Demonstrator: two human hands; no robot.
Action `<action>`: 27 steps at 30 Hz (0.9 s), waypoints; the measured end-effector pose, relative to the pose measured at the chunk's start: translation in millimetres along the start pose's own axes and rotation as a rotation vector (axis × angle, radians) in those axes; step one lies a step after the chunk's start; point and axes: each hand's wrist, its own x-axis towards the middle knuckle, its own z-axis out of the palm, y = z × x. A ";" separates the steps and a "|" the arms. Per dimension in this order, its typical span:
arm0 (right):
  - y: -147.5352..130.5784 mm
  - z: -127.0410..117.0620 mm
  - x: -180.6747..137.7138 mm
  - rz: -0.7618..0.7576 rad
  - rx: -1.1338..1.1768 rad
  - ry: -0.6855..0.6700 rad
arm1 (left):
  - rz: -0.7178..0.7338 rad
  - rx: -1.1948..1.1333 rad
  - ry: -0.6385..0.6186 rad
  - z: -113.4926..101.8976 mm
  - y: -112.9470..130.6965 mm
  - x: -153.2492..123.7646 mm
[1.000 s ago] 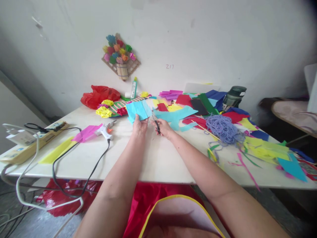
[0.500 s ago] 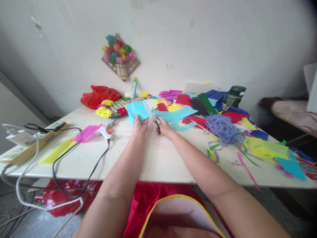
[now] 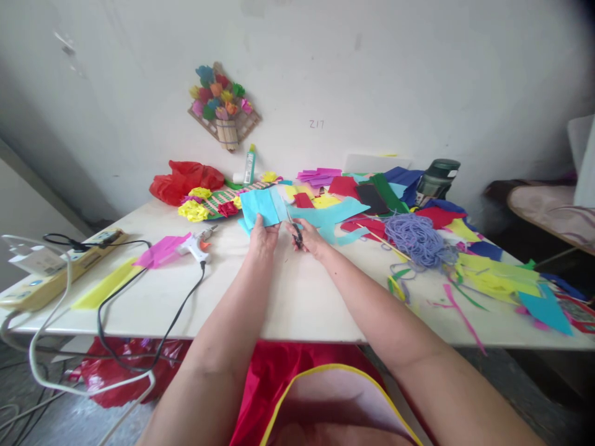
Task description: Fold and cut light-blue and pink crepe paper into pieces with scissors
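My left hand (image 3: 264,234) pinches a folded sheet of light blue crepe paper (image 3: 258,206) by its lower edge, thumb on top. In my right hand (image 3: 307,236) is a pair of scissors (image 3: 296,231) with dark handles, fingers wrapped round the grips. The blades point away from me, along the right side of the blue paper; whether they touch it I cannot tell. Just beyond the scissors lies a longer light blue strip (image 3: 330,214) on the white table (image 3: 316,297).
To the left lie a white glue gun (image 3: 195,246), its black cord and a power strip (image 3: 60,266). A purple yarn bundle (image 3: 413,238), coloured paper scraps and a dark bottle (image 3: 437,179) stand at right. Behind are a red plastic bag (image 3: 186,181) and a glue tube (image 3: 250,164).
The blue paper is tilted slightly differently in my left hand, with a lower layer showing at its left. My right hand and the scissors have barely moved.
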 end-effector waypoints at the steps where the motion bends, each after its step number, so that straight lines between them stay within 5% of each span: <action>1: 0.1 0.0 0.2 0.001 -0.002 0.002 | -0.001 0.000 -0.006 0.0 -0.1 -0.2; 27: 9.0 -2.7 7.7 0.000 0.060 -0.007 | 0.002 -0.058 -0.054 -0.1 -2.5 -1.2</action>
